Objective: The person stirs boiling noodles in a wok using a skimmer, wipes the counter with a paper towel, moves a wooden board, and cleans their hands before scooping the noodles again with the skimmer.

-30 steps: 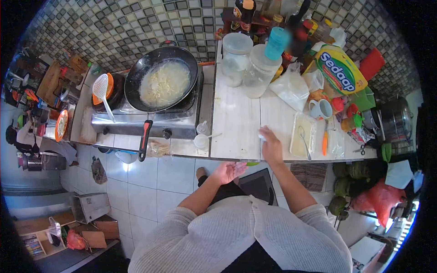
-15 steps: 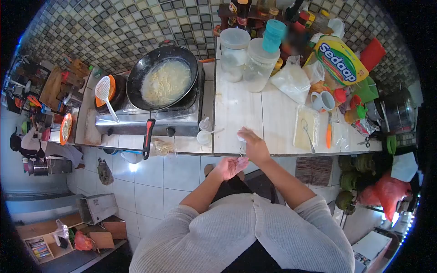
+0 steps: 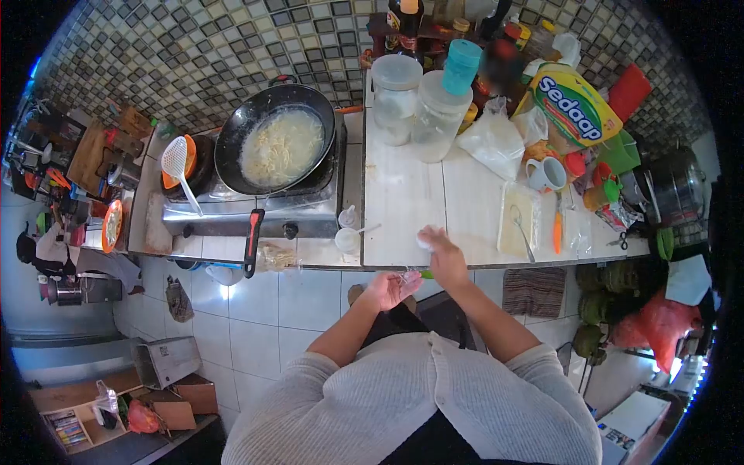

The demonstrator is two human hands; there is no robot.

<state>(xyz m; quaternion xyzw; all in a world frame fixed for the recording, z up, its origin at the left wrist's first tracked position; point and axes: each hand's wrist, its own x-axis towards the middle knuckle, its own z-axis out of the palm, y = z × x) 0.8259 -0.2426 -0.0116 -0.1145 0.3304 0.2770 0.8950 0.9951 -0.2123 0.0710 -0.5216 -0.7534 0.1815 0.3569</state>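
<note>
My right hand (image 3: 444, 254) is closed on a small white wad (image 3: 425, 243) over the front part of the white tiled counter (image 3: 403, 198). Just beyond the counter's front edge, my left hand (image 3: 392, 289) is palm up with its fingers apart, low and to the left of the right hand. A bit of green shows beside its fingertips; I cannot make out what it is. The black wok (image 3: 232, 159) on the stove holds noodle-like strands in cloudy, foamy liquid. Its black and red handle (image 3: 253, 242) points towards me.
A slotted spoon (image 3: 175, 157) rests over an orange dish at the left burner. Right of my hands are a tray (image 3: 505, 227) with a spoon, an orange-handled knife (image 3: 557, 232), a mug (image 3: 546, 175) and scissors. Jars (image 3: 396, 101) stand behind. Another person is at far left.
My right hand swung left from the counter to near my left hand, then moved slightly back right. My left hand shifted only a little. The view has tilted slightly.
</note>
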